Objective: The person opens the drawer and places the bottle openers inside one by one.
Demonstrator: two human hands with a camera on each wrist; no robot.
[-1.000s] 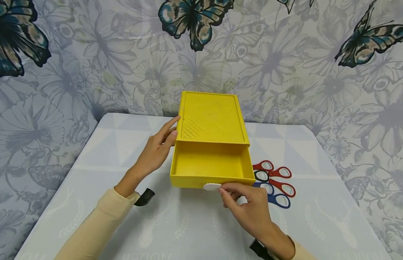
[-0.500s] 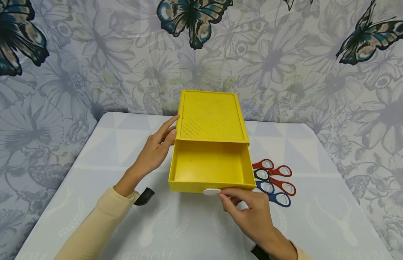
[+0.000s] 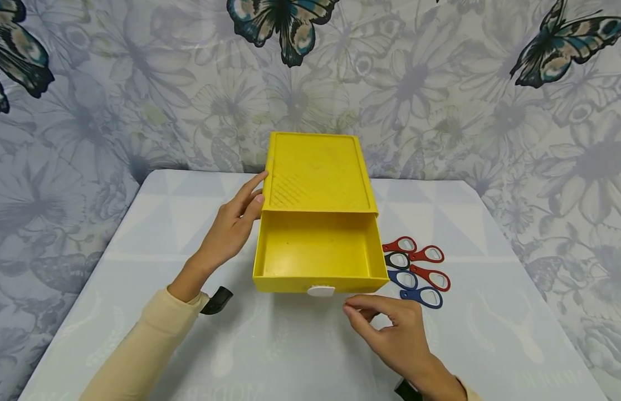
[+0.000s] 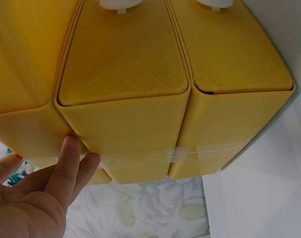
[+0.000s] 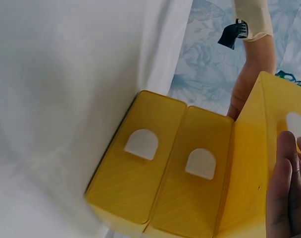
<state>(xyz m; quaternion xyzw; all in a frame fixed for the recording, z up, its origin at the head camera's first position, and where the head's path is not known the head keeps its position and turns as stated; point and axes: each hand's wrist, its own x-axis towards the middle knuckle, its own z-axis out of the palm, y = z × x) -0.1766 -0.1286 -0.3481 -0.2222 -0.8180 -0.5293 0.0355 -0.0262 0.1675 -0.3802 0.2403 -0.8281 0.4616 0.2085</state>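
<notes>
Yellow drawer unit (image 3: 317,172), top drawer (image 3: 285,285) pulled out

It stands on the table (image 3: 275,356), left hand (image 3: 227,231) against its side, fingers slightly spread. The right hand (image 3: 395,331) hangs just off the white knob (image 3: 321,291), fingers loosely bent, holding nothing visible. Opening looks finished; next calls for bracing the unit while the right hand draws clear. Only the wrist views show two closed lower drawers (image 5: 125,193); only the head view shows scissors (image 3: 419,272). The right wrist view, cropping the hand, leaves knob contact uncertain.
</notes>
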